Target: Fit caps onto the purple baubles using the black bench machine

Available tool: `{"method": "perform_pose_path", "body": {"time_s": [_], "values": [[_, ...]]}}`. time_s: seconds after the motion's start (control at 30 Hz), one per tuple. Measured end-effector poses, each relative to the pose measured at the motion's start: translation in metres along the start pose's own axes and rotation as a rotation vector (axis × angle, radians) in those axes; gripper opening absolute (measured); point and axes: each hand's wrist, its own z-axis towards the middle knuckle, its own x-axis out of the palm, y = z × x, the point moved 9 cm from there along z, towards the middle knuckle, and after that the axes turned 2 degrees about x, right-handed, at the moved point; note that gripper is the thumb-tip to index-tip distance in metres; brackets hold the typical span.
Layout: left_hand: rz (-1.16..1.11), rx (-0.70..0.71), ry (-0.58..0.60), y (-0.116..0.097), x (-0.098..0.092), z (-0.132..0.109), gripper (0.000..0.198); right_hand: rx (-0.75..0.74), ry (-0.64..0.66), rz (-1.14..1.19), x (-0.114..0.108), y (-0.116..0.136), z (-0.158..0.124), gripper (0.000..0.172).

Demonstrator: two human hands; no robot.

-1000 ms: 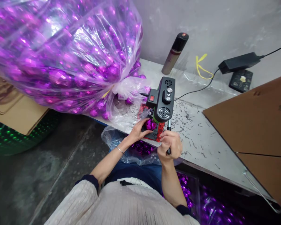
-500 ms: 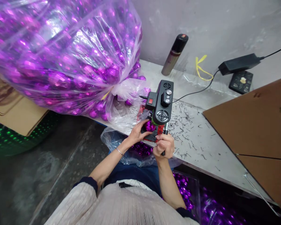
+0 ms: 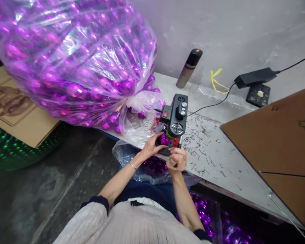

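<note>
A small black bench drill press (image 3: 178, 115) with a red switch and round grilles stands on the table. Under its head sits a shiny purple ball ornament (image 3: 164, 139). Thumb and fingers of my left hand (image 3: 151, 147) grip the ball from its left side. On the right, my right hand (image 3: 177, 159) is closed round the machine's lever handle (image 3: 180, 141), whose lower end is mostly hidden by the fingers. The contact point between machine and ball is hidden beneath the head.
A big clear bag of purple balls (image 3: 91, 67) fills the left. Thin dark scraps (image 3: 205, 145) litter the table. Behind stand a spray bottle (image 3: 189, 69), a yellow tie (image 3: 217, 81) and a power adapter (image 3: 255, 78). A cardboard box (image 3: 277, 135) is at right.
The view has shifted slightly, so the machine and table sit a little lower. Both hands keep their places on the ball and the lever handle.
</note>
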Motion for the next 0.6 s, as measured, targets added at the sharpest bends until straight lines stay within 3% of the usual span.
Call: {"method": "perform_pose_path", "body": {"time_s": [0.1, 0.2, 0.33, 0.47, 0.53, 0.6], "values": [[0.015, 0.021, -0.005, 0.000, 0.001, 0.001, 0.065, 0.073, -0.049, -0.017, -0.008, 0.003, 0.017, 0.029], [0.060, 0.139, -0.008, -0.012, 0.000, -0.007, 0.062, 0.123, 0.012, -0.043, -0.011, 0.008, 0.039, 0.026], [0.169, 0.366, 0.055, -0.041, 0.003, -0.046, 0.051, 0.131, 0.094, -0.046, -0.014, 0.012, 0.049, 0.021], [0.250, 0.449, 0.011, -0.059, -0.009, -0.080, 0.072, 0.120, 0.131, -0.028, -0.012, 0.011, 0.036, 0.019], [0.257, 0.425, -0.099, -0.057, -0.027, -0.072, 0.068, 0.130, 0.117, -0.020, -0.012, 0.010, 0.030, 0.019], [0.301, 0.284, -0.226, -0.038, -0.051, -0.043, 0.046, 0.138, 0.105, -0.012, -0.012, 0.009, 0.027, 0.019]]}}
